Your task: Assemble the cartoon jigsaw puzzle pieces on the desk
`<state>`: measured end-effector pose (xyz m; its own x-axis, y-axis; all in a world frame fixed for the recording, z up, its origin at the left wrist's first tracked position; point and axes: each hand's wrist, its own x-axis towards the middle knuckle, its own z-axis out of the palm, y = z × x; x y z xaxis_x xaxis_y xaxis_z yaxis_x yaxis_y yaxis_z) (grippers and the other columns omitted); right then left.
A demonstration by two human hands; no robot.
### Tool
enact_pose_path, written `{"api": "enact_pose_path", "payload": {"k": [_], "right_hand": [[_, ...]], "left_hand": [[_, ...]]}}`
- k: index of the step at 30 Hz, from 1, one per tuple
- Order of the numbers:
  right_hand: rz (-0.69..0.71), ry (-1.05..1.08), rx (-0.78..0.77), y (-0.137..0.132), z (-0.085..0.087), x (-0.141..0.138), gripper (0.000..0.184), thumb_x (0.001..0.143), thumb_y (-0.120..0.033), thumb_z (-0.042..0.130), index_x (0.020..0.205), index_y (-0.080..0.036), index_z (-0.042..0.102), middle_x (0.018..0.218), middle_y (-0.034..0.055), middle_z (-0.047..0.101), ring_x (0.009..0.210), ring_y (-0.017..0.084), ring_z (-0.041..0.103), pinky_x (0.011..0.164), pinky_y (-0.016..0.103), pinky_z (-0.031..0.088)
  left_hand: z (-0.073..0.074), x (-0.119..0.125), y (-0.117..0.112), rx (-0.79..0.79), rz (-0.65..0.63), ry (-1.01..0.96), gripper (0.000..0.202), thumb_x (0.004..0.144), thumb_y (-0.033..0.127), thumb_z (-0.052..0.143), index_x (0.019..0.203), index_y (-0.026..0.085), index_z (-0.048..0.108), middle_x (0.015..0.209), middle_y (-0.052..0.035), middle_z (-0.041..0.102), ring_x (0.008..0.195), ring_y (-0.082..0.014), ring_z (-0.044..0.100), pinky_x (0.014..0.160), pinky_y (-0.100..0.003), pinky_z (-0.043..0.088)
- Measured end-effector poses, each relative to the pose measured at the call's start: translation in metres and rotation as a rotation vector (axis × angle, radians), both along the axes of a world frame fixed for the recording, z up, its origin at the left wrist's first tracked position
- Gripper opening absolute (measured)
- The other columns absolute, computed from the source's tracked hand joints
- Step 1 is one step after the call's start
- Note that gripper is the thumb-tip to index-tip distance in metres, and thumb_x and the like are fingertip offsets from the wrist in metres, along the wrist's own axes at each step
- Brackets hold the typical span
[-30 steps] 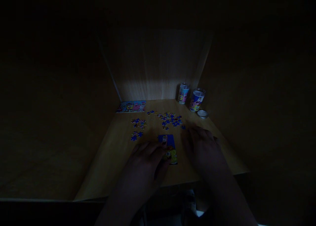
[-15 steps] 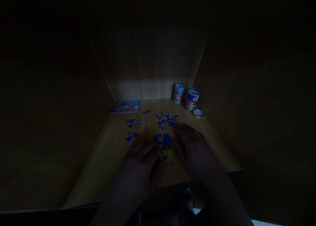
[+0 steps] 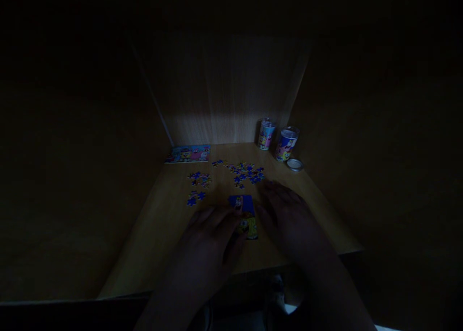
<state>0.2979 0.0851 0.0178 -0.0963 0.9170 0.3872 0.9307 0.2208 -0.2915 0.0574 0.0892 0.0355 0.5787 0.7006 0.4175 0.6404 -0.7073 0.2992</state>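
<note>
A partly joined block of blue and yellow cartoon puzzle pieces [image 3: 246, 216] lies on a wooden desk [image 3: 170, 225] in a dim alcove. My left hand [image 3: 211, 239] lies flat with fingers stretched out, its fingertips touching the block's left edge. My right hand [image 3: 289, 218] rests palm down just right of the block, fingers spread toward a scatter of loose pieces [image 3: 246, 172]. Neither hand visibly holds a piece; the light is too low to be sure.
More loose pieces lie in small groups at the left [image 3: 197, 186]. A picture card [image 3: 188, 154] rests at the back left. Two printed cans [image 3: 266, 134] [image 3: 285, 144] and a round lid [image 3: 294, 165] stand at the back right. Wooden walls close in three sides.
My right hand drew in from the right toward the joined block and now sits beside it. My left hand stayed at the block's left edge. The view shifted slightly.
</note>
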Motion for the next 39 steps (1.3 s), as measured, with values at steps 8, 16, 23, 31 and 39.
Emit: {"api": "enact_pose_path", "payload": {"k": [8,16,23,31,39], "right_hand": [[0.002,0.002,0.003,-0.0006,-0.0014,0.0014,0.051,0.114,-0.04,0.054,0.159,-0.019,0.063,0.163,0.0153,0.065,0.152,0.038,0.06,0.127,0.064,0.049],[0.01,-0.004,0.008,-0.0002,-0.0042,0.0034,0.051,0.114,-0.042,0.054,0.158,-0.019,0.064,0.162,0.0152,0.065,0.15,0.037,0.061,0.127,0.063,0.049],[0.01,-0.035,0.018,0.0005,-0.0058,0.0042,0.05,0.115,-0.041,0.051,0.156,-0.018,0.065,0.16,0.0149,0.067,0.149,0.037,0.062,0.126,0.062,0.05],[0.006,-0.027,0.026,-0.0012,-0.0033,0.0018,0.05,0.115,-0.042,0.048,0.156,-0.017,0.066,0.158,0.0162,0.068,0.148,0.037,0.062,0.125,0.062,0.051],[0.009,-0.041,0.028,0.0,-0.0049,0.0026,0.049,0.115,-0.04,0.049,0.156,-0.018,0.065,0.159,0.0145,0.068,0.149,0.037,0.062,0.125,0.063,0.051]], "left_hand": [[-0.0001,0.0009,-0.0011,-0.003,0.031,0.036,0.031,0.108,0.024,0.067,0.139,0.02,0.071,0.128,-0.0103,0.08,0.117,-0.0338,0.073,0.104,-0.061,0.063],[0.0015,0.0024,-0.0038,-0.056,0.034,0.013,0.027,0.108,0.024,0.069,0.134,0.022,0.074,0.134,-0.0087,0.079,0.121,-0.032,0.072,0.109,-0.059,0.062],[0.002,0.0035,-0.0043,-0.092,0.055,0.012,0.025,0.108,0.025,0.069,0.132,0.023,0.075,0.136,-0.007,0.078,0.124,-0.0315,0.071,0.112,-0.059,0.06],[0.0027,0.0027,-0.0051,-0.098,0.045,0.015,0.024,0.109,0.026,0.067,0.132,0.023,0.075,0.134,-0.0059,0.078,0.123,-0.0312,0.071,0.112,-0.06,0.059],[0.0019,0.0027,-0.0043,-0.088,0.054,0.021,0.027,0.107,0.025,0.07,0.133,0.024,0.074,0.133,-0.0059,0.079,0.122,-0.0313,0.072,0.111,-0.06,0.06]]}}
